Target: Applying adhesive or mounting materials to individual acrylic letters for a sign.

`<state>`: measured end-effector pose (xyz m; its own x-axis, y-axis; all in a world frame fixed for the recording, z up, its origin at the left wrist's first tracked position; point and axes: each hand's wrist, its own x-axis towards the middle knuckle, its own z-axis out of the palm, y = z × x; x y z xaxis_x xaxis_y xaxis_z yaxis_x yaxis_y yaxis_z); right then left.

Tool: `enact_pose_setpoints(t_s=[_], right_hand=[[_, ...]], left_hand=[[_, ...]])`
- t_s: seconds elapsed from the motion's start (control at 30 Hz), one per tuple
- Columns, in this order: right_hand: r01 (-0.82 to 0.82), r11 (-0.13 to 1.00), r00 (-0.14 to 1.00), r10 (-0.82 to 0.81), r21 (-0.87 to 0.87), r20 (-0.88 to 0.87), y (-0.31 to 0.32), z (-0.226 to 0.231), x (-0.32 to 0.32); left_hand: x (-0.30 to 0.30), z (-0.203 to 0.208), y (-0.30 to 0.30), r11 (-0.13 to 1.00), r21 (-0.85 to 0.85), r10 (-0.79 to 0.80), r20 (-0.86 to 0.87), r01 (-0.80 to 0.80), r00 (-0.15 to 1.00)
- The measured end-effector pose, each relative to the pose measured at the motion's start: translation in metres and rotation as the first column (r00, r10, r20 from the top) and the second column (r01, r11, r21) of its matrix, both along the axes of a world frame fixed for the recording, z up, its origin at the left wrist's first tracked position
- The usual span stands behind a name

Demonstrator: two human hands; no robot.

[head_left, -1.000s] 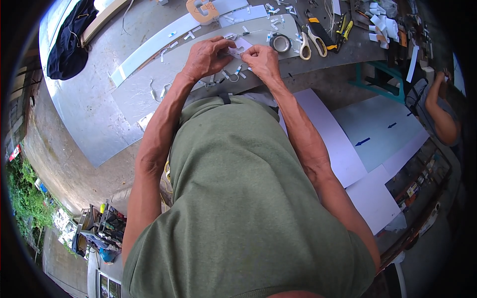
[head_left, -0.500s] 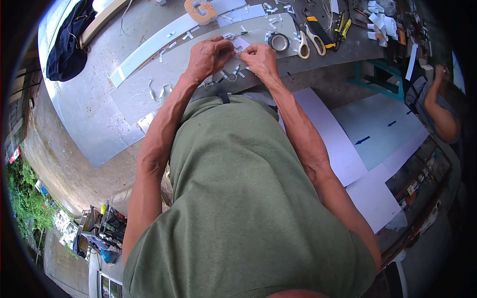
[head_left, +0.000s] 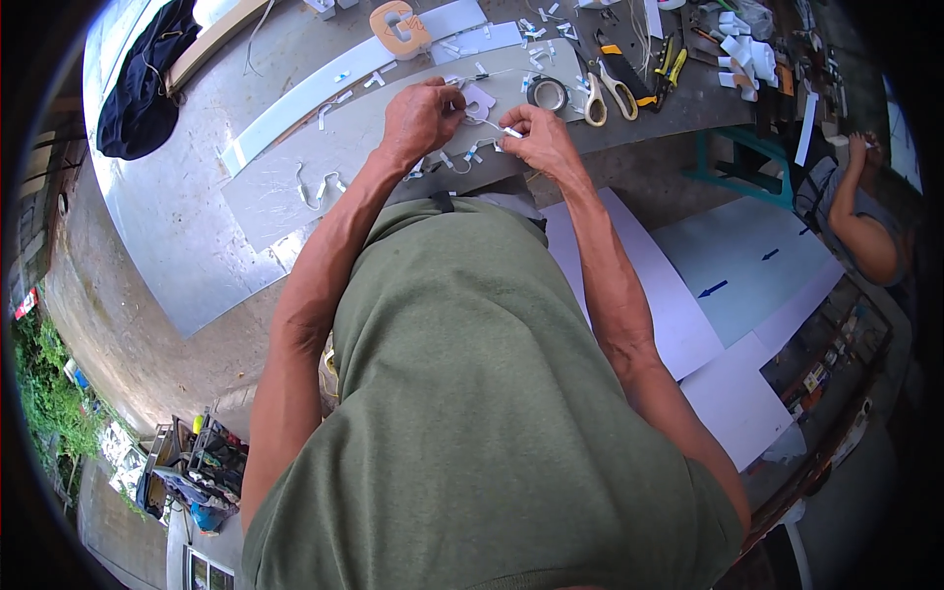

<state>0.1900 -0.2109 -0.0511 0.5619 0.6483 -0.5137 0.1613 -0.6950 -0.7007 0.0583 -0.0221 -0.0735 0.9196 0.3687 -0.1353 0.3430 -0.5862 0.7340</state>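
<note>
Over the worktable, my left hand [head_left: 421, 123] has its thumb and fingers closed in a pinch on a thin pale wire [head_left: 481, 120]. The wire runs across to a small white strip-like module [head_left: 511, 133], which my right hand [head_left: 547, 143] pinches between thumb and fingertips. Just beyond the wire, between both hands, lies a lilac cut-out piece [head_left: 480, 99] on the grey sheet [head_left: 280, 192]. More small white modules with wires [head_left: 472, 154] are scattered below and around my hands.
A black tape roll [head_left: 532, 95], cream-handled scissors [head_left: 596, 104], a black-and-orange saw [head_left: 629, 77] and yellow-handled pliers [head_left: 677, 67] lie to the right. An orange letter-shaped piece [head_left: 385, 41] stands beyond a long pale strip [head_left: 295, 103]. Another person's arm [head_left: 865, 221] shows far right.
My right hand has moved right and slightly down, away from my left hand. The wire and white module between them now show more plainly. The view has shifted slightly.
</note>
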Motion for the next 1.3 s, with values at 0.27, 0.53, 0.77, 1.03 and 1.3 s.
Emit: enact_pose_setpoints(t_s=[0.27, 0.53, 0.77, 1.03, 1.3], right_hand=[[0.161, 0.982, 0.974, -0.143, 0.094, -0.178, -0.006, 0.008, 0.005], [-0.020, 0.989, 0.999, 0.024, 0.150, -0.023, -0.005, 0.007, 0.010], [-0.132, 0.983, 0.991, 0.127, 0.131, 0.047, 0.022, 0.016, 0.014], [-0.273, 0.958, 0.955, 0.258, 0.091, 0.146, 0.038, 0.012, 0.023], [-0.335, 0.938, 0.929, 0.314, 0.087, 0.195, 0.054, 0.010, 0.024]], left_hand=[[-0.002, 0.008, -0.003, 0.994, 0.100, -0.055, 0.009, 0.054, 0.998], [-0.006, 0.006, 0.006, 0.966, 0.175, -0.207, 0.086, 0.190, 0.974], [-0.013, 0.001, 0.014, 0.960, 0.099, -0.275, 0.183, 0.261, 0.944], [-0.021, 0.006, 0.003, 0.977, 0.092, -0.208, 0.269, 0.190, 0.940], [-0.022, -0.006, 0.004, 0.988, 0.041, -0.153, 0.283, 0.148, 0.947]])
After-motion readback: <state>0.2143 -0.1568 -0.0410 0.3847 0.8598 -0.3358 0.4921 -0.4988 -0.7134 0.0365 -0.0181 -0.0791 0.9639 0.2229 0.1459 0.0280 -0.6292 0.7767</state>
